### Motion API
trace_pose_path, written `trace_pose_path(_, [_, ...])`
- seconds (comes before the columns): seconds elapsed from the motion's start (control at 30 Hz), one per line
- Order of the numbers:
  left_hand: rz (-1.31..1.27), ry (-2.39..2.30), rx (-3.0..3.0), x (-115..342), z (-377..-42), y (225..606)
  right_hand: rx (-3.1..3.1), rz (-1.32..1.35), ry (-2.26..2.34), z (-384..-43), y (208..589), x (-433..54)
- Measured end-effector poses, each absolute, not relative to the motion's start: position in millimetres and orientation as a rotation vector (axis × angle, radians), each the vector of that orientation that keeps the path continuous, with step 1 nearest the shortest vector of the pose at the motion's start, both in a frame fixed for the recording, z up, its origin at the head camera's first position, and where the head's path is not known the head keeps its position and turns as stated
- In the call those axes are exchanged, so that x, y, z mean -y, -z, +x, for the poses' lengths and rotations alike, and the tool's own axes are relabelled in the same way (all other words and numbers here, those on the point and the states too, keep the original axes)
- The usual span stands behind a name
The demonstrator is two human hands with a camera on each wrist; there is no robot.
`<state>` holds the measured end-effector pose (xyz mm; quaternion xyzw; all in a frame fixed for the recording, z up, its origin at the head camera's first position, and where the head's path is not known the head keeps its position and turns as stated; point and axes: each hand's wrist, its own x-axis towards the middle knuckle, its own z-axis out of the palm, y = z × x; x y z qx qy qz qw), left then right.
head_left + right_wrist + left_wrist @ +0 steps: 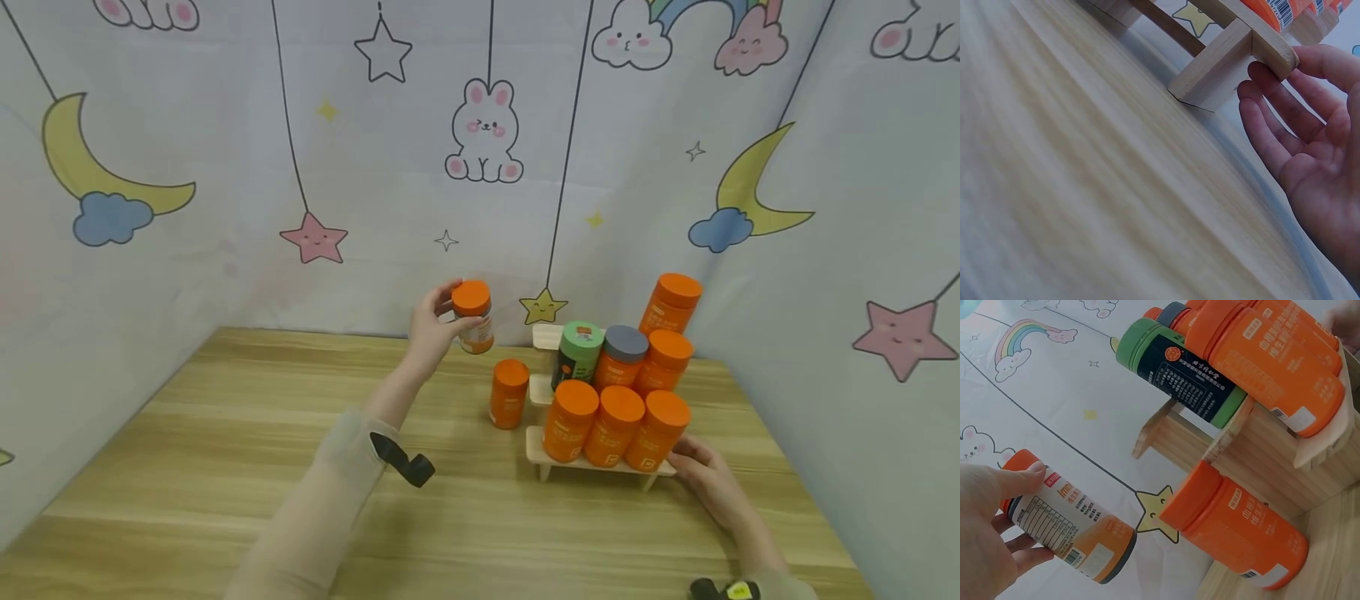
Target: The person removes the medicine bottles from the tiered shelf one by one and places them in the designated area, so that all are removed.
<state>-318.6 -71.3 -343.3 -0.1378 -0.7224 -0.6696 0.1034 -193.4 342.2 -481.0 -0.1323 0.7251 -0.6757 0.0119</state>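
My left hand [432, 329] is raised above the tabletop and grips a jar with a white-and-orange label [477, 335] and orange lid. The left wrist view shows this jar [1079, 519] tilted, my thumb across its upper part. Just right of it, an orange jar [509, 396] stands on the table beside a three-step wooden rack [534, 446]. My right hand [708, 482] is at the rack's front right corner. In the right wrist view its fingers [1285, 109] curl round the end of the rack's lowest board [1275, 53].
Several orange jars [621, 425] fill the rack's steps, along with a green-lidded jar [577, 354] and a grey-lidded one [621, 354]. One more orange jar [670, 304] stands at the top right. A patterned cloth backdrop [360, 158] rises behind the wooden table [247, 400].
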Motion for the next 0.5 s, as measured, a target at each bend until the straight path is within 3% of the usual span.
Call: trace_pose_path(0.5, [-0.358, 1.978, 2.28, 86, -314, 383, -2.245, -0.428, 2.122, -192, 480, -342])
